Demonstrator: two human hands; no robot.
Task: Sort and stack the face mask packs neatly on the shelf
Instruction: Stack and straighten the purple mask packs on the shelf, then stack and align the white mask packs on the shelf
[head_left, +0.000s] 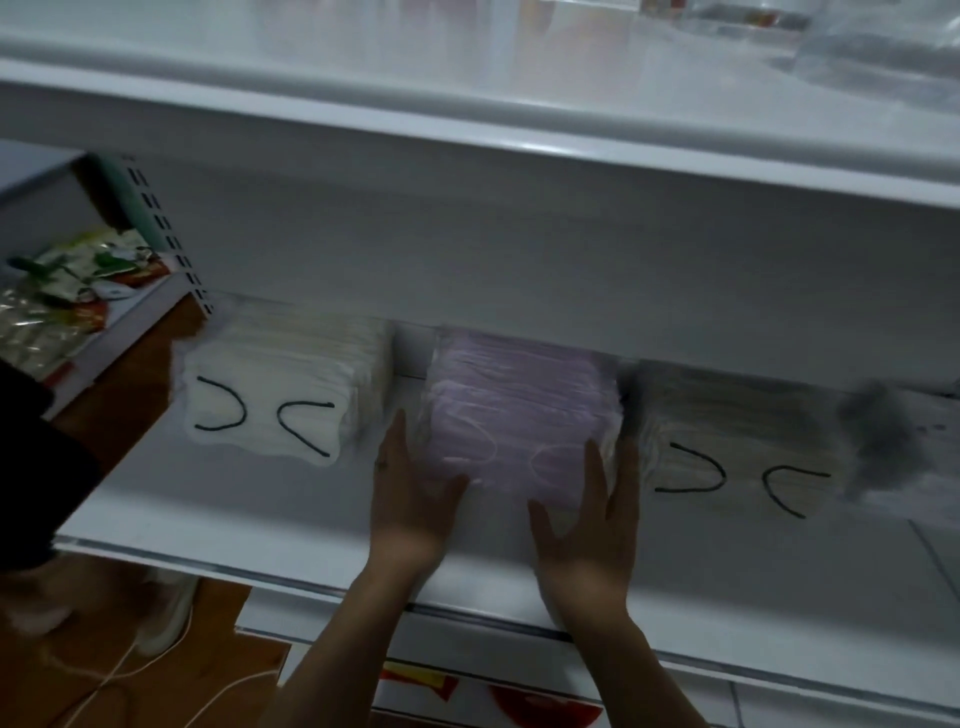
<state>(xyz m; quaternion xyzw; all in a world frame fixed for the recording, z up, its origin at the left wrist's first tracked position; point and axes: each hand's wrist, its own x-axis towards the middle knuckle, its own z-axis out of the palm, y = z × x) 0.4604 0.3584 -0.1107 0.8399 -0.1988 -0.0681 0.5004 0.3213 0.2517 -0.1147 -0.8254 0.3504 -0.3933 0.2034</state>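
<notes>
Nearest, the left hand and right hand lie flat and spread against the front corners of the lilac mask pack, fingers straight, pressing rather than gripping. That pack sits mid-way along the white shelf, pale pink ear loops showing through clear wrap. Just left stands a white mask pack with black loops; touching its right side, a beige mask pack, also black-looped. A blurred grey pack follows.
</notes>
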